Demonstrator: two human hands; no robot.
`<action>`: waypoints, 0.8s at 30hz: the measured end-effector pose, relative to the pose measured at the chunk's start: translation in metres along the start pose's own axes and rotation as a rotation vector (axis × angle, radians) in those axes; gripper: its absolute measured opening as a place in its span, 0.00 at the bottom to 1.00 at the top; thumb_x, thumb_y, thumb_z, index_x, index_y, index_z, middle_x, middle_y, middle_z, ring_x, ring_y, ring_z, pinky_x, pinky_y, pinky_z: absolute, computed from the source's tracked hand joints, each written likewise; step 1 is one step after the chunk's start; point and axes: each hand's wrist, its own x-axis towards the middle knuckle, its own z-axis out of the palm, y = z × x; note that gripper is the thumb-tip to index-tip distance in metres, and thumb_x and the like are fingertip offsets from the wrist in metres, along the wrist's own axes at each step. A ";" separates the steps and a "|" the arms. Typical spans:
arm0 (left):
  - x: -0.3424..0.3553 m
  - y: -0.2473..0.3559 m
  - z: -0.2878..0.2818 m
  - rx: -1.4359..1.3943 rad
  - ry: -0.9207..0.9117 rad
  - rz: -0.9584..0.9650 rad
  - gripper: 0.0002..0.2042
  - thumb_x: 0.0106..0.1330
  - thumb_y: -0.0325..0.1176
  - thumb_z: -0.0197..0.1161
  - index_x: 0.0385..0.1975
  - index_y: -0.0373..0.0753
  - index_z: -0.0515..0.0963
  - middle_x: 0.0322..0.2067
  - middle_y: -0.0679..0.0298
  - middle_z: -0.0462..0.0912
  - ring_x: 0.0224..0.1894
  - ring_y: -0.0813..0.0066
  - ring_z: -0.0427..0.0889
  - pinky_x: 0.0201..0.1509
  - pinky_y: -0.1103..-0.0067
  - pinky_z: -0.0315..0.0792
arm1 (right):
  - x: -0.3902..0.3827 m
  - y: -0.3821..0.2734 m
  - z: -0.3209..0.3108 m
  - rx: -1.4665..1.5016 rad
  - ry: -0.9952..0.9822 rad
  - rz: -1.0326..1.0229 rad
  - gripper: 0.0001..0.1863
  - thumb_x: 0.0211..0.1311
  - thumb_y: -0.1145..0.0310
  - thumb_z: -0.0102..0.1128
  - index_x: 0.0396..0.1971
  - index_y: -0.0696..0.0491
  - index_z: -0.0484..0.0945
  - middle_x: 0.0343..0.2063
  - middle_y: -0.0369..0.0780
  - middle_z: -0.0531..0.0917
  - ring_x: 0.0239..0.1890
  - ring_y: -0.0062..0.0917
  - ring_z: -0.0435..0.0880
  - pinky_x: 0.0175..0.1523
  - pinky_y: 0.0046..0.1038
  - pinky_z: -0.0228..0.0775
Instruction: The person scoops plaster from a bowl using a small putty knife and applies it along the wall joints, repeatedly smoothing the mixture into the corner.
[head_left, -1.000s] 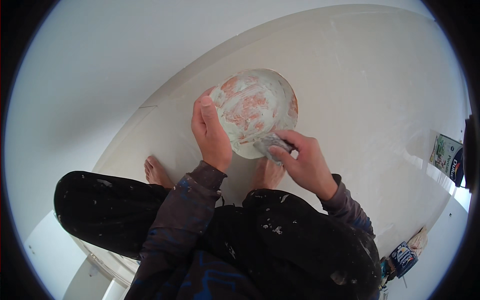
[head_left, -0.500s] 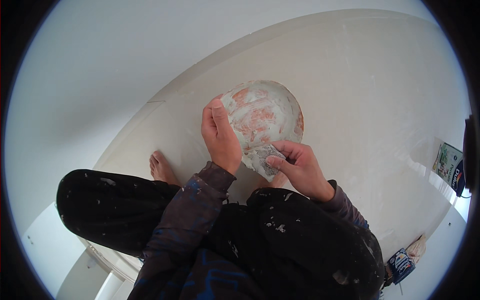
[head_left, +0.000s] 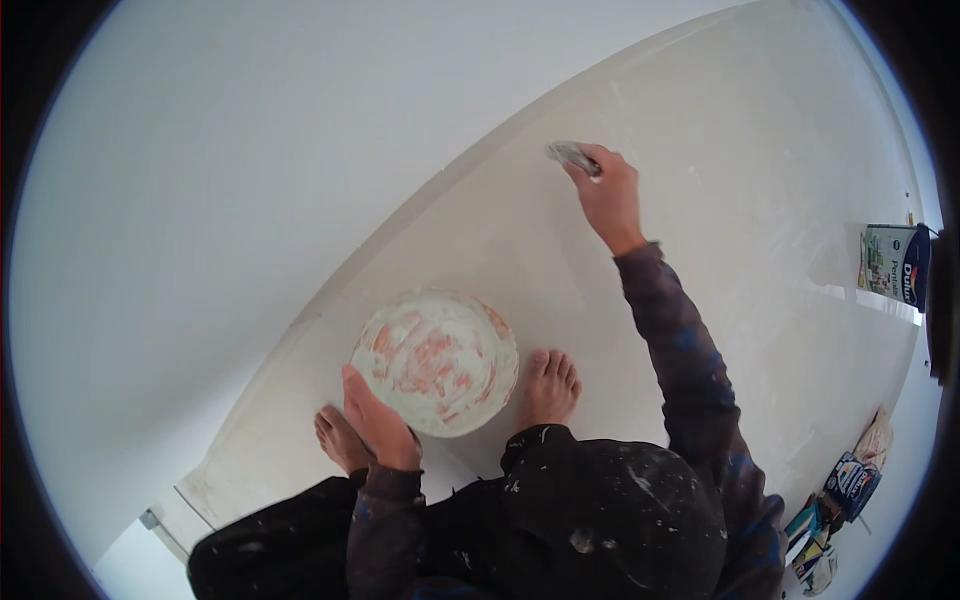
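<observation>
My left hand (head_left: 380, 420) grips the near-left rim of a shallow round dish (head_left: 440, 355), its thumb up along the edge and the other fingers mostly hidden underneath. White putty is smeared over the dish's reddish-orange inside. Stretched far forward and to the right, my right hand (head_left: 612, 200) is closed around a small putty scraper (head_left: 570, 156) coated in pale putty. The scraper appears tilted, near the strip where the wall meets the floor. Whether its edge touches a surface I cannot tell.
A white wall (head_left: 250, 170) curves along the left and far side of the beige floor (head_left: 740, 230). At the right edge stands a paint bucket (head_left: 893, 265). A dark blue container (head_left: 851, 485) and crumpled bags lie at the lower right. My bare feet (head_left: 550, 388) flank the dish.
The scraper has left the dish's near edge, and my right hand has carried it forward toward the wall. My left hand has brought the dish lower and nearer to me.
</observation>
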 end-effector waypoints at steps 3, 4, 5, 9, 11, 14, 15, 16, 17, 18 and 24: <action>-0.006 0.027 0.028 0.088 0.103 -0.044 0.27 0.84 0.49 0.44 0.61 0.27 0.71 0.56 0.55 0.80 0.56 0.69 0.79 0.63 0.74 0.72 | 0.040 0.021 0.029 -0.306 0.187 -0.404 0.13 0.61 0.76 0.67 0.47 0.55 0.84 0.41 0.41 0.88 0.44 0.35 0.83 0.50 0.34 0.77; -0.006 0.029 0.024 0.102 0.081 -0.034 0.26 0.84 0.48 0.43 0.60 0.27 0.72 0.57 0.56 0.79 0.55 0.69 0.79 0.62 0.73 0.72 | 0.046 0.023 0.039 -0.333 0.178 -0.420 0.14 0.60 0.76 0.65 0.47 0.55 0.84 0.42 0.41 0.88 0.46 0.39 0.82 0.50 0.36 0.77; -0.003 0.022 0.005 0.144 0.102 -0.009 0.25 0.84 0.48 0.43 0.58 0.28 0.72 0.57 0.56 0.77 0.55 0.68 0.79 0.62 0.73 0.72 | 0.046 0.022 0.051 -0.343 0.177 -0.440 0.14 0.60 0.77 0.64 0.47 0.56 0.83 0.42 0.42 0.88 0.46 0.39 0.81 0.51 0.37 0.77; -0.001 0.006 -0.025 0.275 0.182 0.031 0.24 0.83 0.49 0.43 0.53 0.31 0.73 0.60 0.55 0.73 0.56 0.64 0.78 0.62 0.70 0.73 | 0.038 0.029 0.084 -0.407 0.178 -0.462 0.14 0.58 0.78 0.60 0.46 0.58 0.81 0.44 0.43 0.86 0.47 0.40 0.80 0.52 0.39 0.76; -0.012 0.022 0.007 0.089 0.154 -0.017 0.25 0.82 0.52 0.43 0.56 0.32 0.71 0.61 0.53 0.73 0.58 0.61 0.78 0.62 0.67 0.75 | 0.023 0.037 0.099 -0.428 0.158 -0.482 0.15 0.56 0.79 0.60 0.45 0.59 0.81 0.45 0.43 0.86 0.47 0.39 0.80 0.52 0.38 0.77; -0.019 0.041 0.034 -0.146 0.070 -0.069 0.29 0.81 0.55 0.42 0.62 0.32 0.69 0.61 0.52 0.73 0.61 0.58 0.78 0.63 0.63 0.76 | -0.017 0.031 0.124 -0.314 0.052 -0.561 0.17 0.54 0.80 0.60 0.46 0.59 0.80 0.42 0.41 0.85 0.45 0.39 0.81 0.51 0.36 0.77; -0.018 0.041 0.032 -0.138 0.040 -0.055 0.30 0.81 0.56 0.41 0.64 0.32 0.68 0.62 0.51 0.74 0.61 0.58 0.78 0.63 0.63 0.76 | -0.022 0.034 0.128 -0.276 0.038 -0.580 0.17 0.54 0.80 0.60 0.46 0.59 0.80 0.42 0.41 0.85 0.44 0.39 0.81 0.51 0.36 0.77; -0.018 0.042 0.030 -0.131 0.010 -0.045 0.31 0.81 0.56 0.41 0.65 0.31 0.67 0.62 0.50 0.74 0.61 0.58 0.78 0.63 0.63 0.77 | -0.027 0.037 0.129 -0.241 0.023 -0.598 0.16 0.55 0.80 0.60 0.46 0.58 0.81 0.42 0.41 0.85 0.44 0.39 0.80 0.51 0.36 0.77; -0.018 0.043 0.025 -0.126 -0.015 -0.032 0.33 0.81 0.57 0.40 0.67 0.31 0.66 0.62 0.49 0.74 0.61 0.57 0.79 0.62 0.62 0.77 | -0.027 0.044 0.128 -0.200 -0.039 -0.628 0.15 0.56 0.80 0.60 0.46 0.58 0.81 0.40 0.41 0.85 0.44 0.39 0.80 0.51 0.37 0.76; -0.019 0.046 0.017 -0.054 -0.015 -0.011 0.33 0.82 0.57 0.40 0.66 0.30 0.66 0.62 0.49 0.75 0.61 0.58 0.79 0.62 0.63 0.77 | -0.025 0.053 0.122 -0.192 -0.039 -0.593 0.14 0.58 0.80 0.60 0.45 0.57 0.82 0.39 0.42 0.85 0.43 0.39 0.80 0.51 0.37 0.76; -0.033 0.108 -0.020 0.347 -0.126 0.033 0.30 0.84 0.53 0.37 0.64 0.29 0.70 0.56 0.50 0.79 0.57 0.61 0.80 0.62 0.66 0.76 | 0.055 0.091 0.042 -0.381 0.296 -0.373 0.14 0.59 0.80 0.60 0.46 0.57 0.82 0.35 0.44 0.85 0.44 0.43 0.80 0.51 0.40 0.75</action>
